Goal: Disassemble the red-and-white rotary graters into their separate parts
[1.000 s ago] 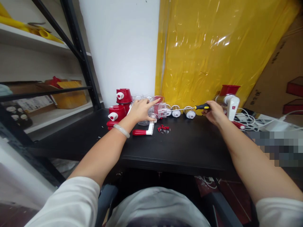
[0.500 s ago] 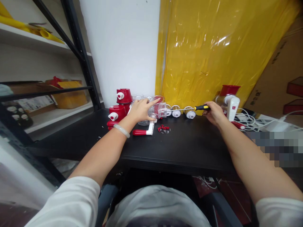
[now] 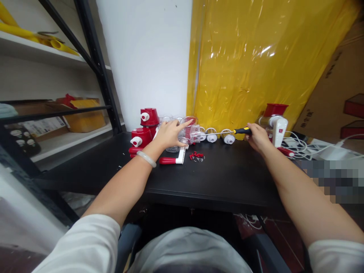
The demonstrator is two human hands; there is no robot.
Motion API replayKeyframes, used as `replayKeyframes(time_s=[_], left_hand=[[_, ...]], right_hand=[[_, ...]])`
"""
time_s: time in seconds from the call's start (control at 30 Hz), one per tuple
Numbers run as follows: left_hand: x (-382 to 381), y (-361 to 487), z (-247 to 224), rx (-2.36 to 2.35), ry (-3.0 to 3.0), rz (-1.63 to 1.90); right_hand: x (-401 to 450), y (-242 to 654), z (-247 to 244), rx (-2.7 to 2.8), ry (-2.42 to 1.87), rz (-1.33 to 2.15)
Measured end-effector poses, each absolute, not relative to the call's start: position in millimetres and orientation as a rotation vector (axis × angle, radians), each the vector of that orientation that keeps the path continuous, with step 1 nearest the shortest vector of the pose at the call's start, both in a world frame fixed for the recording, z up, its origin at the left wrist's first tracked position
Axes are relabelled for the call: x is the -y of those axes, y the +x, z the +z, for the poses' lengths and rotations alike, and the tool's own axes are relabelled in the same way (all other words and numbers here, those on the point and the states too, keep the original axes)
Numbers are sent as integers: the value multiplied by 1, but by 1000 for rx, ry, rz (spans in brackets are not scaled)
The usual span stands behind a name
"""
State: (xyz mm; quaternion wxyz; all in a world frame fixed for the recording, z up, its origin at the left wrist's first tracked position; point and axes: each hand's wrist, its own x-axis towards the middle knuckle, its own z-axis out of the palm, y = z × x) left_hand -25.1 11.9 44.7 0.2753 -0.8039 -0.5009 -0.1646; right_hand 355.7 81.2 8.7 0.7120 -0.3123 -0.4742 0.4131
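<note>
My left hand point(image 3: 170, 134) is wrapped round a clear plastic part point(image 3: 189, 132), with something red showing in it. That part lies on its side, its narrower end facing right. In my right hand point(image 3: 257, 136) is the yellow-and-black handle of a screwdriver point(image 3: 241, 130). The long shaft points left and its tip reaches the clear part's open end; exactly where the tip rests I cannot tell. In front of my left hand lies a crank handle point(image 3: 170, 160) with a red grip and white arm. Small red pieces point(image 3: 196, 155) and several screws point(image 3: 199, 159) lie beside it.
Red housings point(image 3: 141, 136) are stacked at the left on the black table point(image 3: 216, 178). Several drums with white ends point(image 3: 211, 137) line the back. An assembled red-and-white grinder-like device point(image 3: 278, 129) stands right, by white cables point(image 3: 301, 146). A shelf rack point(image 3: 99, 76) rises left.
The view has tilted up very slightly. Both hands keep nearly the same pose, with the screwdriver still directed into the clear part.
</note>
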Motion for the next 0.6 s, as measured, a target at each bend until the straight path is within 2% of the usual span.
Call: replayKeyframes(time_s=[0.2,0.4,0.6], left_hand=[[-12,-25,45,1344,-2172,-442],[-12,-24,45,1353,-2174,-437],[-11,-24,45,1353,-2162,-447]], right_hand=[[-61,354,23,1044,-548,1126],[-79,354,16,1045,-727,820],[-93,357,11,930,-686,747]])
